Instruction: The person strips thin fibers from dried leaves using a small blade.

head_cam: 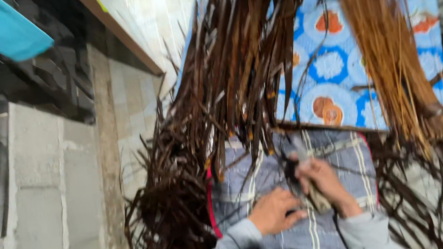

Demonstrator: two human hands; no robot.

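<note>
Over the checked cloth (pixel 277 178), both hands' fingers (pixel 325 179) closed around a knife (pixel 308 176), long axis upward.

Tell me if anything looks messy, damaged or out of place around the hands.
Nothing looks damaged. The dark brown leaf strips are strewn loosely, spilling off the striped cloth to both sides, while the tan stick bundle lies tied on the blue patterned mat. Both hands, left hand and right hand, grip a strip; the view is blurred.

Hands at six o'clock: left hand (pixel 271 211) beside right hand (pixel 323 180), both on checked cloth (pixel 346 164). Leaf strips (pixel 226 76) toward twelve, broom bundle (pixel 396 67) at two, patterned mat (pixel 331 65) behind.
</note>
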